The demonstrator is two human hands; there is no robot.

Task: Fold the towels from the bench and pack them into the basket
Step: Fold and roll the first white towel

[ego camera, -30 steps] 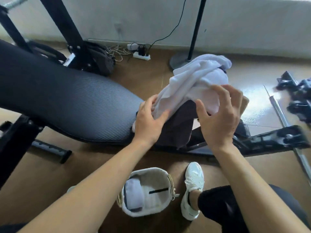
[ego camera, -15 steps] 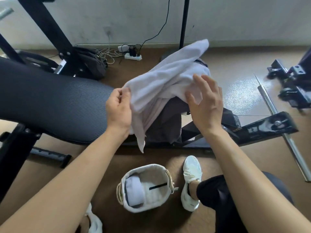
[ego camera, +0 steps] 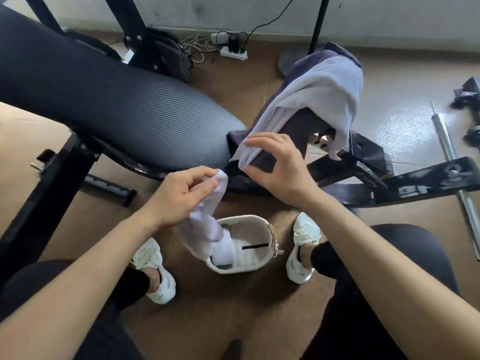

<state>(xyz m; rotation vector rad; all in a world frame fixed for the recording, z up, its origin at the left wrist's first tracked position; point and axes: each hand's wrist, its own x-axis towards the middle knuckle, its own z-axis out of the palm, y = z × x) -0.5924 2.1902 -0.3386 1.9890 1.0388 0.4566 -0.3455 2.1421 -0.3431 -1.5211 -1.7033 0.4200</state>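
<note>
A white towel (ego camera: 319,92) is draped over a dark towel (ego camera: 293,126) on the raised end of the black bench (ego camera: 130,105). My right hand (ego camera: 278,170) pinches the white towel's lower left corner between thumb and fingers. My left hand (ego camera: 181,193) grips a bunched white cloth (ego camera: 205,224) that hangs down over the left rim of the basket (ego camera: 259,229). Whether this cloth is part of the draped towel I cannot tell. The pale woven basket stands on the floor between my feet and holds a rolled white towel (ego camera: 226,253).
The bench's black frame (ego camera: 389,183) runs to the right, and a steel bar (ego camera: 454,172) lies on the floor beyond it. A power strip with cables (ego camera: 233,51) and a lamp stand base (ego camera: 293,58) sit by the wall. My white shoes (ego camera: 302,245) flank the basket.
Both hands have come down and toward me. My left hand now holds white cloth low over the basket, and my right hand has moved from the towel's top to its lower corner.
</note>
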